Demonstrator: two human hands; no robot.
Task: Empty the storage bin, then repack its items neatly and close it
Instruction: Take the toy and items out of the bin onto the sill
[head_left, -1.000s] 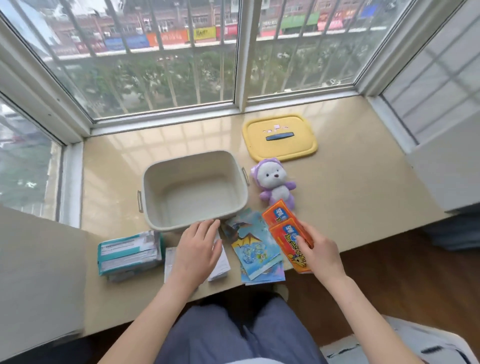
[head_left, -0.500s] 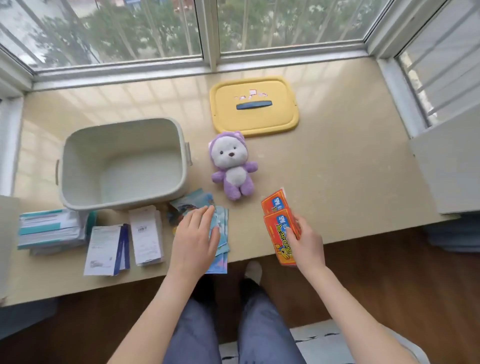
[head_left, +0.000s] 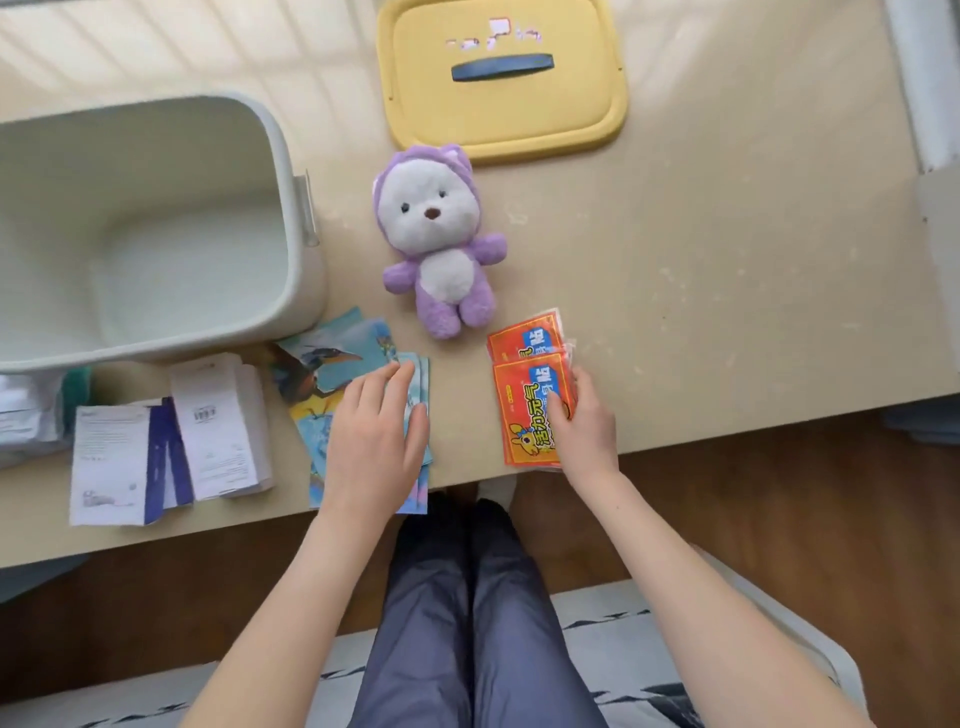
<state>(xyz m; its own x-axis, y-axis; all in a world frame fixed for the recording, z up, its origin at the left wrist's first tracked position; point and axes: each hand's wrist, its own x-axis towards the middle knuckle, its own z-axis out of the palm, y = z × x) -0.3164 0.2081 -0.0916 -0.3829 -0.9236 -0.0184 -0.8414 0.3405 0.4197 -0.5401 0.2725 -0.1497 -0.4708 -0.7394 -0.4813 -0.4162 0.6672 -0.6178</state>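
The empty pale grey storage bin (head_left: 291, 171) stands at the left of the sill. Its yellow lid (head_left: 582, 124) lies flat at the back. A purple and white plush bear (head_left: 439, 239) lies on its back between them. My left hand (head_left: 371, 441) rests flat, fingers straight, on a spread stack of blue picture cards (head_left: 332, 364) near the front edge. My right hand (head_left: 584, 426) pinches the right edge of two orange packets (head_left: 524, 395) that lie on the sill.
Folded white paper leaflets (head_left: 218, 426) and a blue-edged one (head_left: 111, 462) lie left of the cards. A white and teal box (head_left: 26, 415) shows at the far left edge. The sill's front edge (head_left: 727, 441) runs just under both hands; my legs are below.
My right hand carried the orange packets rightward away from the cards and set them down on the sill. My left hand moved from the white leaflets onto the blue cards. The camera tilted down and closer.
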